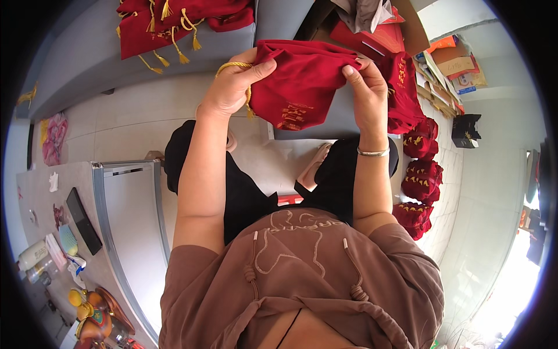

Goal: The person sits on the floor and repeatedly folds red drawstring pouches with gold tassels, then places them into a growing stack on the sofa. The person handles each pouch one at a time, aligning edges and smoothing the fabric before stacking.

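Note:
A dark red cloth drawstring pouch (pixel 301 87) with gold printing hangs between my two hands in front of me. My left hand (pixel 237 83) pinches its left edge between thumb and fingers, with the yellow twisted cord (pixel 235 64) looped around that hand. At the pouch's upper right, my right hand (pixel 368 87) grips the fabric between thumb and fingertips. A silver bangle (pixel 373 152) is on the right wrist. More red pouches (pixel 148 41) with yellow tassels lie on a grey padded seat at the upper left. Another red cloth piece (pixel 396 91) lies just beyond my right hand.
Several red cloth bundles (pixel 422 181) stand in a row on the floor at right. An open cardboard box (pixel 412 26) holds red items at the upper right. A grey table (pixel 30 179) at left bears a black tablet-like device (pixel 84 220), a brush and bottles.

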`<state>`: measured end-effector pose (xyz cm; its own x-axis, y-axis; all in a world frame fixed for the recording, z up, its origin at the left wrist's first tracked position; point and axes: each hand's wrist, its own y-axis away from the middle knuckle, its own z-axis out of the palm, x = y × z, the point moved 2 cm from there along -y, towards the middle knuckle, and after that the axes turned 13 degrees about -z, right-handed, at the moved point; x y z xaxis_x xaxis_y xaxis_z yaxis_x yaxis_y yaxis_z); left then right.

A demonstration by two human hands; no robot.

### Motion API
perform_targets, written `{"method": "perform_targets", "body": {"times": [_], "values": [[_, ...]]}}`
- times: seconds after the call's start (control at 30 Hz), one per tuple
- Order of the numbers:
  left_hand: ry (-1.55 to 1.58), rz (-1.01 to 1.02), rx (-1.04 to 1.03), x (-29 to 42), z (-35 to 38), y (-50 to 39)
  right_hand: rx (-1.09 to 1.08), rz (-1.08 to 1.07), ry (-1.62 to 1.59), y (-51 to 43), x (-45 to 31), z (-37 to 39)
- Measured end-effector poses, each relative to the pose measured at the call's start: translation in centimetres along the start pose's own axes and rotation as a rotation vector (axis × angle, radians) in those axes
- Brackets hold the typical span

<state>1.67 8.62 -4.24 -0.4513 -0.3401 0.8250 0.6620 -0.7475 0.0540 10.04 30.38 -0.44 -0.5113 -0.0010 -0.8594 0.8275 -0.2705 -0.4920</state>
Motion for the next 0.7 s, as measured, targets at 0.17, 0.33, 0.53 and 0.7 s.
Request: {"method": "perform_targets", "body": {"times": [0.17,0.33,0.53,0.7], "values": [[0.135,-0.051,0.011,-1.4,1.4,-0.6,0.134,0.065,0.162,0.8,0.8,-0.7],[0.237,-0.147,-0.005,-2.4,2.2,-0.9,0.02,0.153,0.44,1.7,1.4,-2.0],[0.286,-0.281,0.09,-3.7,3.1,-1.3,-0.058,0.146,0.573,1.6,1.7,-4.3],[0.013,-0.368,0.243,-6.2,0.5,-3.4,-0.272,0.188,0.993,-0.8,5.5,-6.5]]}}
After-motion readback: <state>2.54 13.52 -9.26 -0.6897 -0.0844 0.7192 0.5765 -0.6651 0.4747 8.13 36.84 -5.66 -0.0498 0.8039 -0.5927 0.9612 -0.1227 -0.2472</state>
